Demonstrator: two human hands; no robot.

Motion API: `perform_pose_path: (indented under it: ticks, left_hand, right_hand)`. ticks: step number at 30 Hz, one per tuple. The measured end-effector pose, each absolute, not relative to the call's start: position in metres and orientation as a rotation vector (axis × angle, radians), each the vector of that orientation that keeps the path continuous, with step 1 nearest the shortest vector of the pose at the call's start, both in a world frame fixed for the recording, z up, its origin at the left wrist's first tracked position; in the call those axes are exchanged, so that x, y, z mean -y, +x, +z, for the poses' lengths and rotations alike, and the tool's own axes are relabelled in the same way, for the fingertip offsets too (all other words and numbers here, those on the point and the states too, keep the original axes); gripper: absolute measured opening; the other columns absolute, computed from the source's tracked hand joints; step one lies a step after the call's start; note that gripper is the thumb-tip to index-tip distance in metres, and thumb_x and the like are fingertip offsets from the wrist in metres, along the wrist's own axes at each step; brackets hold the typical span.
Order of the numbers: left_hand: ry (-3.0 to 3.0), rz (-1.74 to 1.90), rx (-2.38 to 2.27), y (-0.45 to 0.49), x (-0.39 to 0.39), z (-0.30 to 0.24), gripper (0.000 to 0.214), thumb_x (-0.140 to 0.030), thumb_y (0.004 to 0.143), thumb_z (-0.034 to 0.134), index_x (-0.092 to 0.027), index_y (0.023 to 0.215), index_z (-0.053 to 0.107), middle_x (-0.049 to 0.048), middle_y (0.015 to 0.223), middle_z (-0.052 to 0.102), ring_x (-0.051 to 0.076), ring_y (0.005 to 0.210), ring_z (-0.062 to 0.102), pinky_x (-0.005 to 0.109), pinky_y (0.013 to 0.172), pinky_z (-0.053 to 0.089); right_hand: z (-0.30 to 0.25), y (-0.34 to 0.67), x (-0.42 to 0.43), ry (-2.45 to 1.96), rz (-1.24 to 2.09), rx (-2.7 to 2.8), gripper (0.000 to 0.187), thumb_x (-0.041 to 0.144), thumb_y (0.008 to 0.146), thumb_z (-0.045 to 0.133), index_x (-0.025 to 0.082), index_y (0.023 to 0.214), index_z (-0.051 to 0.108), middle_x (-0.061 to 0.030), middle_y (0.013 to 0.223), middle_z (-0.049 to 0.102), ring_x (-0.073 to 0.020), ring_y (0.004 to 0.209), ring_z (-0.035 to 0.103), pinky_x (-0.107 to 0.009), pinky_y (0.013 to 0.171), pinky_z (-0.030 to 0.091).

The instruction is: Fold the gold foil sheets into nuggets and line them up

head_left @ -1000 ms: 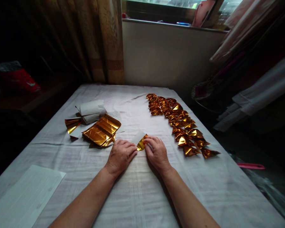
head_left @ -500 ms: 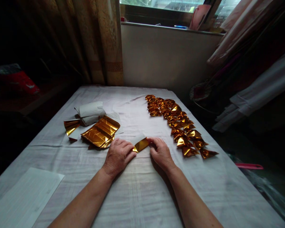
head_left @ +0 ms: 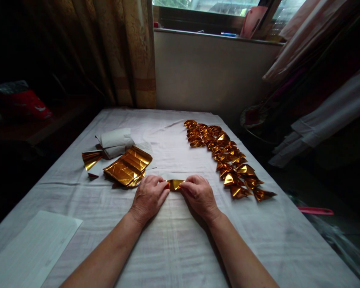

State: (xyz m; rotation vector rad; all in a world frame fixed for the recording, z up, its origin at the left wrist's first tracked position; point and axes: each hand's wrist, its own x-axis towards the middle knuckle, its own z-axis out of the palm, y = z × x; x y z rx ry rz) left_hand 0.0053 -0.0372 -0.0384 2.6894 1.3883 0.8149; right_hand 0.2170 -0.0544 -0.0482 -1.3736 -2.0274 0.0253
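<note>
A small gold foil paper (head_left: 175, 184) lies on the white cloth of the table (head_left: 180, 240), pinched from both sides. My left hand (head_left: 148, 198) grips its left end with curled fingers. My right hand (head_left: 198, 195) grips its right end the same way. Only a short strip of the gold paper shows between the two hands. A stack of flat gold foil sheets (head_left: 128, 167) lies just left of my left hand. A long row of folded gold foil pieces (head_left: 225, 158) runs along the right side of the table.
A folded white paper bundle (head_left: 114, 142) and a loose gold piece (head_left: 90, 159) sit at the back left. A white sheet (head_left: 33, 250) lies at the front left corner. Curtains, a window sill and hanging cloth surround the table; a pink object (head_left: 315, 210) lies right of it.
The gold paper has been folded flatter and narrower; its white flap no longer shows. Both hands have closed in on it from either side.
</note>
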Motion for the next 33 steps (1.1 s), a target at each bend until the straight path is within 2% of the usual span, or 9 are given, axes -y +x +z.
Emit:
perform_pose_path:
  ticks: [4, 10, 18, 26, 30, 33]
  left_hand:
    - [2.663, 0.857, -1.21, 0.004, 0.035, -0.043, 0.016, -0.022, 0.094, 0.053, -0.02, 0.103, 0.068, 0.0064, 0.101, 0.069, 0.022, 0.097, 0.06, 0.041, 0.092, 0.048]
    - [2.696, 0.813, -1.087, 0.002, 0.04, -0.038, 0.024, -0.023, 0.092, 0.056, -0.021, 0.114, 0.066, 0.0076, 0.113, 0.067, 0.022, 0.107, 0.06, 0.039, 0.096, 0.049]
    - [2.801, 0.689, -1.077, 0.002, 0.042, -0.034, 0.024, -0.027, 0.092, 0.057, -0.023, 0.113, 0.068, 0.0083, 0.121, 0.066, 0.027, 0.112, 0.058, 0.046, 0.097, 0.046]
    - [2.819, 0.706, -1.093, 0.002, 0.041, -0.035, 0.025, -0.028, 0.092, 0.057, -0.023, 0.114, 0.067, 0.0069, 0.119, 0.069, 0.027, 0.112, 0.059, 0.046, 0.097, 0.044]
    - [2.817, 0.687, -1.093, 0.002, 0.042, -0.035, 0.025, -0.029, 0.093, 0.055, -0.023, 0.114, 0.067, 0.008, 0.119, 0.069, 0.027, 0.113, 0.059, 0.046, 0.098, 0.044]
    - [2.792, 0.679, -1.104, 0.003, 0.043, -0.035, 0.025, -0.029, 0.094, 0.053, -0.022, 0.114, 0.067, 0.0082, 0.12, 0.068, 0.027, 0.116, 0.058, 0.051, 0.105, 0.04]
  right_hand:
    - [-0.045, 0.213, 0.057, -1.341, 0.008, 2.083, 0.004, 0.026, 0.087, 0.07, 0.027, 0.089, 0.074, -0.0028, 0.091, 0.068, -0.0182, 0.086, 0.058, -0.031, 0.077, 0.04]
    - [-0.048, 0.223, 0.057, -1.321, 0.21, 2.144, 0.007, 0.024, 0.09, 0.067, 0.026, 0.091, 0.073, -0.0021, 0.092, 0.071, -0.0185, 0.088, 0.061, -0.033, 0.08, 0.041]
    - [-0.05, 0.239, 0.053, -1.396, 0.293, 2.098, 0.009, 0.02, 0.086, 0.07, 0.027, 0.091, 0.073, -0.0021, 0.095, 0.071, -0.0206, 0.092, 0.061, -0.036, 0.082, 0.043]
    - [-0.039, 0.233, 0.059, -1.363, 0.408, 2.146, 0.025, 0.02, 0.075, 0.078, 0.027, 0.098, 0.072, -0.003, 0.106, 0.069, -0.0218, 0.101, 0.06, -0.038, 0.089, 0.042]
    - [-0.041, 0.231, 0.059, -1.349, 0.332, 2.155, 0.016, 0.024, 0.08, 0.075, 0.026, 0.095, 0.072, -0.0032, 0.103, 0.069, -0.0206, 0.098, 0.061, -0.037, 0.089, 0.043]
    - [-0.043, 0.23, 0.058, -1.324, 0.281, 2.166, 0.009, 0.028, 0.087, 0.068, 0.026, 0.095, 0.072, -0.0035, 0.101, 0.069, -0.0195, 0.096, 0.061, -0.036, 0.087, 0.043]
